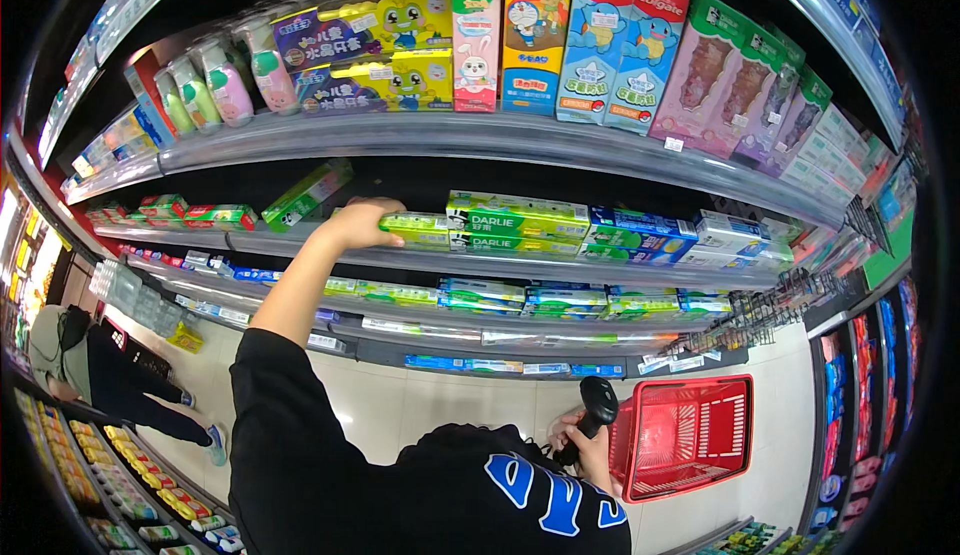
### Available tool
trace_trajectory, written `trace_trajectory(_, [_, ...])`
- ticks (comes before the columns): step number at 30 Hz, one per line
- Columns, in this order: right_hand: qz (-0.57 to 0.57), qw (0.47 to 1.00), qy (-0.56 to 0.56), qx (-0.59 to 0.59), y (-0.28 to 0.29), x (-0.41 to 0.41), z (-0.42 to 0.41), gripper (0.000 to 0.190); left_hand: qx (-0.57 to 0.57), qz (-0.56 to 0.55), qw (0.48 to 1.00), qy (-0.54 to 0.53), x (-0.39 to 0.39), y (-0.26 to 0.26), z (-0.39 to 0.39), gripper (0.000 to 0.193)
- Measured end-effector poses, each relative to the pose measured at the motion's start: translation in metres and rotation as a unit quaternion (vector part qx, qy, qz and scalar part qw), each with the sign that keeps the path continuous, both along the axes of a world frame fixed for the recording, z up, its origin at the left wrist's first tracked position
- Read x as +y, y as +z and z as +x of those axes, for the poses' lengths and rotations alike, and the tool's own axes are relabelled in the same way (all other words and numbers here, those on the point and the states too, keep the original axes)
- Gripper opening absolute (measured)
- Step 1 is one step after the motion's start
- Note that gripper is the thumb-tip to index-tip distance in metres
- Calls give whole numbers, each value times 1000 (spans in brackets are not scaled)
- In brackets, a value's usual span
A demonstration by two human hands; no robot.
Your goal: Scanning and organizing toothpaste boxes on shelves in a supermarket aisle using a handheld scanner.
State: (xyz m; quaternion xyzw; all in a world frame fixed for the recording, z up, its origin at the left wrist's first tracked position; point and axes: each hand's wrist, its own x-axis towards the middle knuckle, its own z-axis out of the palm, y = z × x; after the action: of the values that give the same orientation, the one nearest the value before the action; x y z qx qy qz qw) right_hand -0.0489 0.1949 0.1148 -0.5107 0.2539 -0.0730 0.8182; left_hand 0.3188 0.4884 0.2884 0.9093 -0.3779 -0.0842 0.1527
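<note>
My left hand (364,225) reaches onto a middle shelf and grips the left end of a yellow-green toothpaste box (426,231), its thumb on the front face. To the right of that box, two stacked Darlie toothpaste boxes (517,213) stand at the shelf edge. A green box (307,195) leans at a slant to the left of this hand. Down by my body, my right hand (589,446) is closed around the handle of a black handheld barcode scanner (598,405). Its head points up towards the shelves.
A red plastic shopping basket (637,442) is beside my right hand. Above, a shelf (480,134) holds upright Colgate boxes (596,44) and children's toothpaste. Lower shelves carry more boxes (480,296). Wire racks (742,322) jut out at right. Another person (112,375) stands at left.
</note>
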Motion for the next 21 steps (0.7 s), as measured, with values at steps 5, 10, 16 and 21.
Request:
trace_trajectory(5, [11, 1000, 0, -4, 2, 1, 3, 36, 23, -67, 997, 29, 4, -2, 6, 50])
trace_trajectory(10, [13, 1000, -22, 7, 7, -1, -2, 35, -335, 84, 889, 300, 73, -21, 63, 47])
trace_trajectory(16, [23, 999, -30, 5, 11, -6, -5, 33, -219, 122, 906, 341, 109, -42, 76, 49])
trace_trajectory(21, [6, 1000, -2, 5, 9, -5, -2, 31, -233, -20, 922, 309, 90, -41, 55, 44])
